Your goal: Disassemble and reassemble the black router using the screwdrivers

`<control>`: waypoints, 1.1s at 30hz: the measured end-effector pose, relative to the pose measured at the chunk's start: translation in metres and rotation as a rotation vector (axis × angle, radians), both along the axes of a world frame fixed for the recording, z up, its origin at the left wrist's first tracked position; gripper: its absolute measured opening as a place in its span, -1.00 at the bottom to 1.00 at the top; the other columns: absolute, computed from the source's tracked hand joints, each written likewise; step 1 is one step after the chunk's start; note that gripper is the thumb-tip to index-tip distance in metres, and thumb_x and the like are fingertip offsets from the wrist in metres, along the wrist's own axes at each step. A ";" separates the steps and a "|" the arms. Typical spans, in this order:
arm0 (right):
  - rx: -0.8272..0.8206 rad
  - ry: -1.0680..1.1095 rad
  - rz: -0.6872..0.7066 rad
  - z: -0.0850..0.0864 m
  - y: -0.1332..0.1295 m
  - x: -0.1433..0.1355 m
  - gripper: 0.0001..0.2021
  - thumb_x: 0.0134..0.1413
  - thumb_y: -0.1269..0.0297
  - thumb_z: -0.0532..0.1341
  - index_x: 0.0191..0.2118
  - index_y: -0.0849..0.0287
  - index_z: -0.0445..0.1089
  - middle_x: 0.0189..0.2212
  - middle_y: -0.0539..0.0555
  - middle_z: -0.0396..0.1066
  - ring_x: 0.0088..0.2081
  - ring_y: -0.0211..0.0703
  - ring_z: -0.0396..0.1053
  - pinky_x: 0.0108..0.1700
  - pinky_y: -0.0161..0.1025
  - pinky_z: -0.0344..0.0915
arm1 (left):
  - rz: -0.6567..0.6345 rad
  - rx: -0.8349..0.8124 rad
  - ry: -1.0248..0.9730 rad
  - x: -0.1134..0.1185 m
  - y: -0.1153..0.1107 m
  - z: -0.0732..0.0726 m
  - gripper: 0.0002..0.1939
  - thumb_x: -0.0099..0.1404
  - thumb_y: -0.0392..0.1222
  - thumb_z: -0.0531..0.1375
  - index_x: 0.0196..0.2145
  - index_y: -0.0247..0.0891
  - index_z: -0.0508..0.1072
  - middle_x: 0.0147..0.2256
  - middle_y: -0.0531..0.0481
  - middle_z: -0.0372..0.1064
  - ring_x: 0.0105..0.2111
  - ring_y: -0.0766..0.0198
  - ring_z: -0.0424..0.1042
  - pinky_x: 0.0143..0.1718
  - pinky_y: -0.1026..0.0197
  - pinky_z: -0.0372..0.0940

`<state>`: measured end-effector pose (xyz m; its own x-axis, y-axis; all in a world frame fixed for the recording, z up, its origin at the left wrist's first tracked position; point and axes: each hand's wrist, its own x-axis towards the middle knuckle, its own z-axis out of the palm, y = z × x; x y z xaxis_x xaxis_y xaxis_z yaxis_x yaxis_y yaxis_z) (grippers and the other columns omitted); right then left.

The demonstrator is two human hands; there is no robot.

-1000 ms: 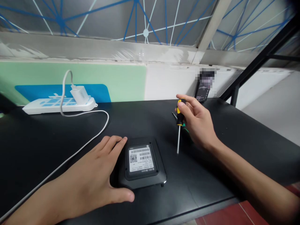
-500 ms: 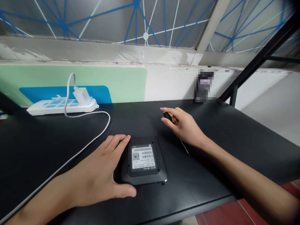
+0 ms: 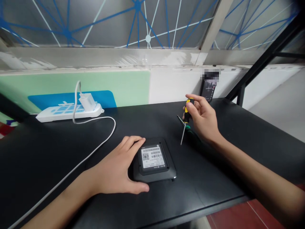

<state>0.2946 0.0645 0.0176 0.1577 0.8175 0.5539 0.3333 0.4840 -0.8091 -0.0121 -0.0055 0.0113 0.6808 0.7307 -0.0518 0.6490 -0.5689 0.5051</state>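
Reaching around a black box (image 3: 155,171) on the tabletop (image 3: 202,178) with the left hand (image 3: 114,173), from the box's 9 o'clock: spread and unclenched, with fingertips at the far corner toward 11 and thumb just off the near edge toward 7. Cannot tell how firmly pressed there.

Grasping a yellow-and-black screwdriver (image 3: 186,120) by the handle in the right hand (image 3: 203,119), at about 2 o'clock from the box, with shaft slanting down and tip apart from the box. Also at 2 o'clock, a green-collared tool (image 3: 188,127), partly hidden behind the right hand. Farther off, toward 1 o'clock, a phone (image 3: 208,90); at 10, a power strip (image 3: 64,109) bearing a white charger (image 3: 87,102).

Judged to be steadying the box, label (image 3: 153,156) up, with the screwdriver held ready. For any contact with the box, would call for firm bracing on the left, careful aiming of the tip, and clearance from the green-collared tool.
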 end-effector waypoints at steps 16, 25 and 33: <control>0.112 0.103 0.048 0.003 -0.020 -0.053 -0.65 0.29 0.08 0.22 0.12 -0.02 0.21 -0.24 0.08 0.50 -0.34 -0.09 0.51 -0.23 -0.01 0.54 | -0.045 0.130 0.029 -0.001 0.005 0.000 0.17 -0.01 0.29 0.44 0.37 -0.29 0.08 0.28 -0.38 0.13 0.29 -0.32 0.14 0.29 -0.36 0.15; 0.115 0.054 0.036 0.000 -0.019 -0.051 -0.68 0.34 0.10 0.17 0.13 -0.03 0.18 -0.21 0.07 0.46 -0.33 -0.12 0.48 -0.25 -0.05 0.53 | -0.047 0.141 0.018 -0.003 0.003 -0.002 0.18 -0.02 0.33 0.44 0.37 -0.30 0.10 0.28 -0.36 0.14 0.28 -0.30 0.15 0.29 -0.33 0.16; 0.121 0.054 0.045 0.000 -0.022 -0.054 -0.67 0.29 0.10 0.23 0.10 -0.05 0.21 -0.24 0.05 0.44 -0.35 -0.13 0.47 -0.26 -0.06 0.52 | -0.049 0.107 -0.009 -0.004 0.004 -0.002 0.21 -0.01 0.45 0.39 0.39 -0.23 0.07 0.30 -0.35 0.12 0.29 -0.31 0.15 0.29 -0.35 0.15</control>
